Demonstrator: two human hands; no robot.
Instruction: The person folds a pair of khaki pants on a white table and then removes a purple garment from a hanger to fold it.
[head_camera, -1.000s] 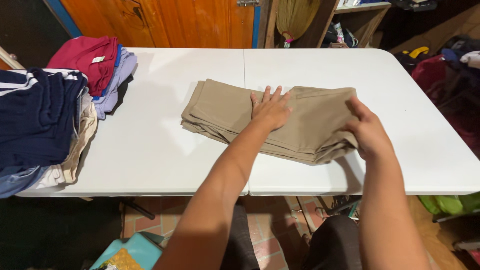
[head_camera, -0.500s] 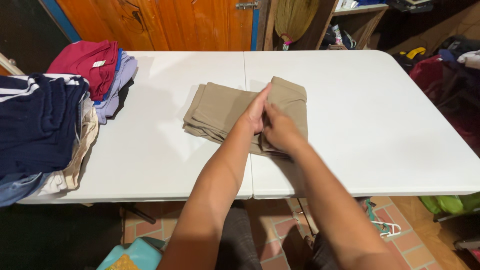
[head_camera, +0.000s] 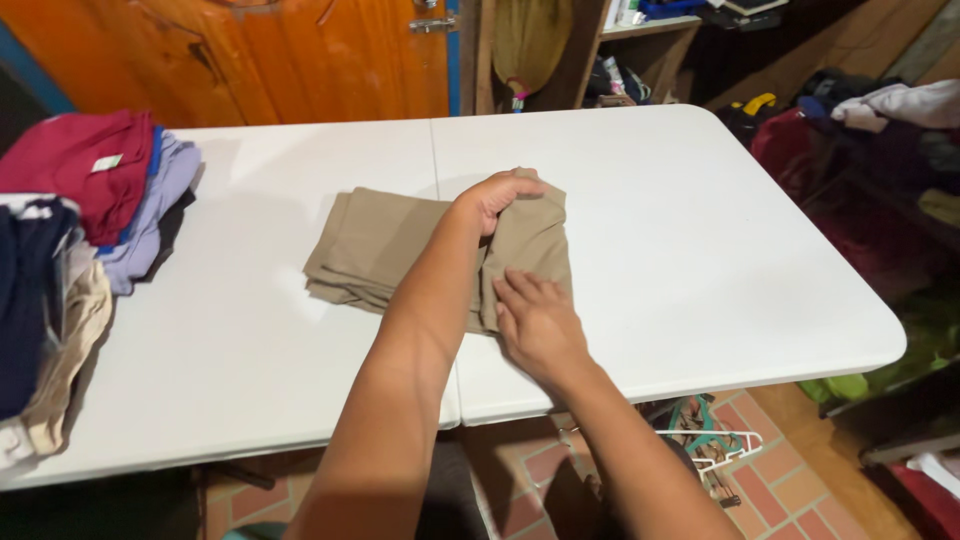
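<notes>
My left grip (head_camera: 497, 197) pinched the far edge of the folded tan garment (head_camera: 400, 245), my right grip (head_camera: 535, 320) lay open, flat on its near right part; garment sat mid white table (head_camera: 700, 260), clothes pile (head_camera: 85, 210) at left edge

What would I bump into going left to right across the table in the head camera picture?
Navy clothes → red garment → lavender garment → tan garment → bare table. The left hand and right hand both lie on the tan garment's right part.
</notes>
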